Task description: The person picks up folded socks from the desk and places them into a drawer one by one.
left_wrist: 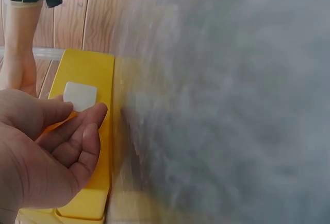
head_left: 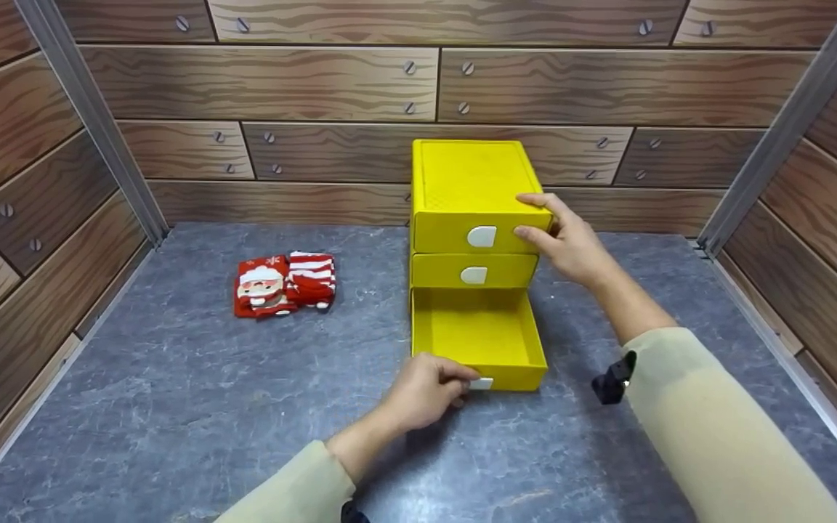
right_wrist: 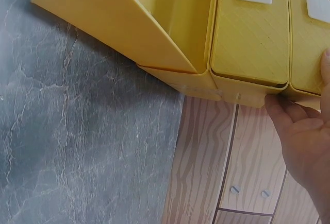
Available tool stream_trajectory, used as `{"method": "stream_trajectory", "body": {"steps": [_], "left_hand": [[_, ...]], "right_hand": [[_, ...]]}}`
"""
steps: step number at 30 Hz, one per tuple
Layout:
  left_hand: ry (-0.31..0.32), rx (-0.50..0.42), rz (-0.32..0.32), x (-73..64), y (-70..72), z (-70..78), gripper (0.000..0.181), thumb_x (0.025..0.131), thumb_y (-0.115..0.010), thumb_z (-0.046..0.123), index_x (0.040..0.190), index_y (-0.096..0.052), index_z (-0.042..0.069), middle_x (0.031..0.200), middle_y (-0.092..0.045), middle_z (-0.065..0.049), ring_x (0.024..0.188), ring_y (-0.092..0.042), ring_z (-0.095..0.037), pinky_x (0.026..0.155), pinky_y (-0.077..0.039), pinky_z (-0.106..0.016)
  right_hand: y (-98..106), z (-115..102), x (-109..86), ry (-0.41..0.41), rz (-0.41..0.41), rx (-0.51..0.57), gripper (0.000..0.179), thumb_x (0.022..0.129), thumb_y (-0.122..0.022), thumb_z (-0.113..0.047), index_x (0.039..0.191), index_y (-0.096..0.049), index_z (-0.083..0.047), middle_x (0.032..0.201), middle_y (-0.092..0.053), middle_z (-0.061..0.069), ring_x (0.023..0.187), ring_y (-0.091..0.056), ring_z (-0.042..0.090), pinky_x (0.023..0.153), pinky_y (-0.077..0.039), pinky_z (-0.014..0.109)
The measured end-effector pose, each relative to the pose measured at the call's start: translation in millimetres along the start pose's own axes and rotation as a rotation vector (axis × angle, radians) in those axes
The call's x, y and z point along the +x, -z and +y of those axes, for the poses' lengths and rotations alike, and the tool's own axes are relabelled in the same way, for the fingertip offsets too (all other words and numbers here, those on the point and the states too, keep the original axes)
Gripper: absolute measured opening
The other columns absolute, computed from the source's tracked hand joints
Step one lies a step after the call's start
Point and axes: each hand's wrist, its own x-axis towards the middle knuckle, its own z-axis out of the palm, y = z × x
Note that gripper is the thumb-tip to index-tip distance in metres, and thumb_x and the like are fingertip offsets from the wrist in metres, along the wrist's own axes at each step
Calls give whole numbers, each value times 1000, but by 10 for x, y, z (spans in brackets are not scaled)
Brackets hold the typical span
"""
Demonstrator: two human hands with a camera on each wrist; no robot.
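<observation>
A yellow drawer cabinet (head_left: 473, 174) with three stacked drawers stands near the back wall. Its bottom drawer (head_left: 516, 378) is pulled well out, with nothing inside. With thumb and fingers my left hand (head_left: 418, 392) pinches the white tab (left_wrist: 80, 96) on that drawer's front. My right hand (head_left: 572, 243) holds the cabinet's upper right front corner, thumb on the front and index finger on top. More of its fingers bend along the cabinet's side in the right wrist view. White tabs also mark the shut middle drawer (head_left: 433, 270) and top drawer (head_left: 440, 232).
Left of the cabinet, folded red cloth items (head_left: 262, 287) with a Santa face and white stripes lie on the grey marbled surface (head_left: 193, 378). Wood-patterned walls (head_left: 331, 80) enclose the back and both sides, with metal posts (head_left: 91, 109) at the corners.
</observation>
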Motion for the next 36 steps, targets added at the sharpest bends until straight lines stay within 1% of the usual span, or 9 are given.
{"method": "stream_trajectory", "body": {"steps": [4,10,17,19,23,25,31,34,36], "left_hand": [[0,13,-2,-63,-2,19,19,98,-69,-6,107,-84,1,91,-78,-15,72,-76,-27,61,-57,-20],[4,-3,-10,-121,-6,21,18,98,-69,-7,107,-83,0,93,-79,-16,72,-76,-30,62,-57,-21],[-7,0,-8,-155,-21,22,18,97,-71,-6,106,-84,1,93,-79,-16,71,-76,-27,64,-58,-20],[-14,2,-11,-161,-23,25,18,97,-70,-7,107,-84,0,92,-79,-16,71,-76,-27,65,-58,-20],[-21,1,-14,-168,-22,24,18,97,-70,-7,107,-83,0,91,-79,-17,70,-75,-26,65,-58,-20],[-26,1,-16,-169,-22,21,19,97,-70,-8,107,-83,0,91,-79,-17,70,-75,-27,65,-58,-20],[-48,12,-32,-176,-4,8,21,97,-71,-6,111,-83,3,95,-79,-15,69,-75,-26,62,-55,-19],[-56,11,-51,-198,22,3,23,97,-70,-6,115,-82,3,95,-80,-15,71,-75,-27,62,-54,-19],[-61,9,-60,-224,50,4,25,97,-71,-5,118,-81,4,97,-80,-14,71,-75,-25,63,-54,-19]], "right_hand": [[2,-4,-6,-4,-5,4,57,107,-65,-37,160,-45,-30,130,-59,20,105,-59,29,86,-52,36],[-7,13,-3,-5,-3,8,56,107,-64,-37,159,-46,-30,130,-60,20,106,-60,29,86,-52,35],[-6,34,6,-7,5,4,55,108,-64,-35,159,-46,-28,132,-59,20,107,-60,29,88,-51,35],[-4,32,10,-6,5,2,55,108,-64,-36,159,-46,-28,131,-60,20,107,-60,29,88,-52,36],[-2,23,11,-3,1,6,55,107,-64,-37,159,-46,-29,128,-60,20,105,-60,29,90,-53,44],[0,16,9,-1,1,6,55,107,-64,-37,159,-46,-29,129,-61,21,105,-60,29,90,-53,45],[13,11,3,-4,-1,-4,56,107,-64,-37,160,-45,-30,131,-59,20,107,-59,29,88,-52,40],[15,18,0,-11,-7,-3,57,108,-64,-37,161,-44,-31,132,-58,20,107,-58,30,87,-51,39],[9,18,-1,-14,-9,-2,58,108,-64,-37,161,-43,-31,133,-58,19,107,-57,30,86,-50,38]]}}
